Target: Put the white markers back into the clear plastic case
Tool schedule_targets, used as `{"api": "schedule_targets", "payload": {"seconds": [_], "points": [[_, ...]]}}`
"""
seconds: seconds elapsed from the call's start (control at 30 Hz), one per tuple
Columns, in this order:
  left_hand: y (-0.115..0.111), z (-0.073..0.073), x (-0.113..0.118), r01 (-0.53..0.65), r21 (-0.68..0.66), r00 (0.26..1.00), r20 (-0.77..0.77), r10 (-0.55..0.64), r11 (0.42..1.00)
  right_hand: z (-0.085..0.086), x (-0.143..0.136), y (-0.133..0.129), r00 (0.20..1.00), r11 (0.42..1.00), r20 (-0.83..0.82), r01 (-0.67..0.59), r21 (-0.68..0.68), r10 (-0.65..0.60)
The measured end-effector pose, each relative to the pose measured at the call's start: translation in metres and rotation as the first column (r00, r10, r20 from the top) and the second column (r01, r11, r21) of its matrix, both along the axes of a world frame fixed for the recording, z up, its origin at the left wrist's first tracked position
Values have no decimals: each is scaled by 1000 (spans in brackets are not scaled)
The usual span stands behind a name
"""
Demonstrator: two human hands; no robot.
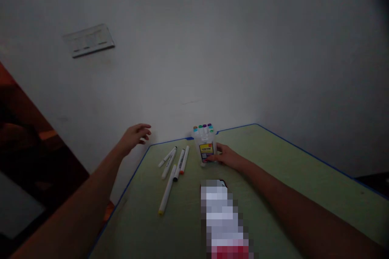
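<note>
A clear plastic marker case [207, 139] stands upright near the table's far edge, with several coloured marker ends showing at its top and a yellow label on its front. My right hand [225, 156] is wrapped around the lower right side of this case. Off to the left, my left hand [135, 135] hovers beyond the table's left corner, fingers apart and holding nothing. Several white markers lie loose between the hands: a yellow-ended marker [167, 191], an orange-ended marker [184, 160], a black-ended marker [179, 165] and others to their left [169, 162].
The pale green table [136, 226] has blue edging and meets a plain wall [194, 48]. A pixelated, phone-shaped object [225, 218] lies at the front middle. A switch plate [89, 41] is on the wall. Dark reddish furniture [18, 105] stands at the left.
</note>
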State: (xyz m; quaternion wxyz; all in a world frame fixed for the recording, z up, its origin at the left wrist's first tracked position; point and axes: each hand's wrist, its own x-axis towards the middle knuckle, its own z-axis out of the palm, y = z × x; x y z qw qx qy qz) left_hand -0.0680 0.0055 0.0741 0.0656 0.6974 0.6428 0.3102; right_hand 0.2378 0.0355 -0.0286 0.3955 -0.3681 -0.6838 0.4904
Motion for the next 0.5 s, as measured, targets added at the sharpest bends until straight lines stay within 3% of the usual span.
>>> {"api": "schedule_targets", "payload": {"seconds": [0.1, 0.17, 0.23, 0.37, 0.5], "points": [[16, -36, 2, 26, -22, 999, 42, -25, 999, -3, 1, 2, 999, 1000, -41, -11, 15, 12], [14, -63, 11, 76, -27, 997, 26, -75, 997, -4, 1, 2, 999, 1000, -45, -10, 23, 11], [10, -80, 23, 105, -19, 994, -40, -105, 994, -5, 1, 3, 999, 999, -37, -13, 31, 15], [12, -92, 38, 121, -66, 976, -176, -131, 990, 0, -1, 4, 1000, 1000, -3, -21, 1, 21], [16, -100, 38, 48, -45, 979, -197, -57, 998, 3, -4, 11, 998, 998, 66, -17, -52, 21]]}}
